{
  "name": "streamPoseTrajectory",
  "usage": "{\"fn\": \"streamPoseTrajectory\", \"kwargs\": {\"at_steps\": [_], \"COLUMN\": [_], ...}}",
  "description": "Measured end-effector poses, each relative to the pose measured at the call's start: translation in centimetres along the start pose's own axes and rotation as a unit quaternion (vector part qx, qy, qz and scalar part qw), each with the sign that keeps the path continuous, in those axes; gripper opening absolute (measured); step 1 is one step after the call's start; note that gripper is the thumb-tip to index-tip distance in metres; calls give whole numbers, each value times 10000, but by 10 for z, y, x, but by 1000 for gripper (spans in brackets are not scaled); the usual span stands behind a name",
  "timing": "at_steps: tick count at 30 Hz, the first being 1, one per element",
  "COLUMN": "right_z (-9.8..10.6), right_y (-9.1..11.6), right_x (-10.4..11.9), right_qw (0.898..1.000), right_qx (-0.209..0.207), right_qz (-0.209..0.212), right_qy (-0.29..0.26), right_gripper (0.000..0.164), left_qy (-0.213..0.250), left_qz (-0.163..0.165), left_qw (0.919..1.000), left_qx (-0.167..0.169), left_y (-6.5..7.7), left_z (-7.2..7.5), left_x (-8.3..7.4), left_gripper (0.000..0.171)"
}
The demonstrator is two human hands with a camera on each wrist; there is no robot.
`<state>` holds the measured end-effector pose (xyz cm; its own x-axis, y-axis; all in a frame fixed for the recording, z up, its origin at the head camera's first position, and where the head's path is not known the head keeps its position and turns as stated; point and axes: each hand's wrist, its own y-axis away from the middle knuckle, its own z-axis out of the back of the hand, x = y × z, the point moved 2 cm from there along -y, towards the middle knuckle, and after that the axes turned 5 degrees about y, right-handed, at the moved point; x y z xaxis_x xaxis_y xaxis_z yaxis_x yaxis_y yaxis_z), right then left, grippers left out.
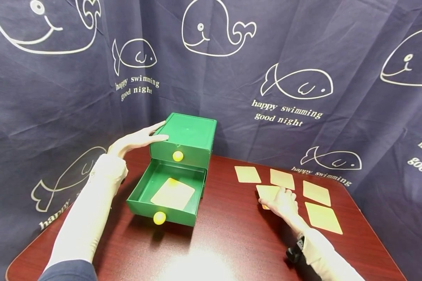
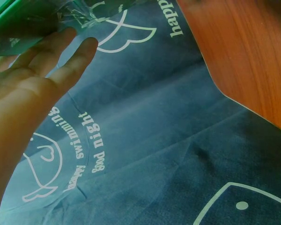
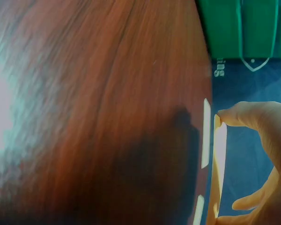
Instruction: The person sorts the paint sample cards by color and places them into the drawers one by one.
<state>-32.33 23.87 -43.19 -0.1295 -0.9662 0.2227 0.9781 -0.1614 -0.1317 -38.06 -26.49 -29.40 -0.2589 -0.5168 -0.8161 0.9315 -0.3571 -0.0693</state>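
Card pinched in the right hand beside a green cabinet

The card point(image 1: 265, 190) is on the right side of the table point(image 1: 232, 222), grasped by the right hand point(image 1: 285, 205) with the thumb at one edge and fingertips at the opposite one; in the right wrist view it looks raised off the wood. It should be light, thin and fairly stiff, perhaps a little slippery and easily creased, so a gentle grip on opposite edges suits it better than a squeeze across the face.

Four more cards point(image 1: 247, 175) lie flat and apart around it. Well to the left, the lower drawer point(image 1: 181, 219) stands pulled out with another card point(image 1: 174, 194) inside. The left hand point(image 1: 137, 139), fingers extended and clenching nothing, rests against the cabinet's point(image 1: 190, 128) upper left edge. A whale-and-fish curtain point(image 1: 225, 89) hangs behind.
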Motion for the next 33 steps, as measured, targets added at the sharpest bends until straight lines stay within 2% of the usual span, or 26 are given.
{"fn": "streamPoseTrajectory", "kwargs": {"at_steps": [8, 21, 30, 33], "right_z": [11, 31, 48, 54], "right_y": [11, 29, 41, 49], "right_x": [22, 60, 88, 98], "right_qw": [9990, 9919, 9763, 9634], "right_qx": [-70, -163, -446, -826], "right_qz": [372, 1099, 1902, 2219], "right_qy": [-224, -624, -932, -1260], "right_gripper": [97, 92, 83, 74], "left_qy": [16, 101, -11, -12], "left_qz": [9, 59, 95, 75], "left_qw": [10000, 9999, 10000, 10000], "left_qx": [-4, -31, -20, 39], "left_y": [1, 0, 1, 2], "left_z": [0, -1, 0, 0], "left_x": [2, 5, 4, 1], "left_gripper": [80, 83, 82, 81]}}
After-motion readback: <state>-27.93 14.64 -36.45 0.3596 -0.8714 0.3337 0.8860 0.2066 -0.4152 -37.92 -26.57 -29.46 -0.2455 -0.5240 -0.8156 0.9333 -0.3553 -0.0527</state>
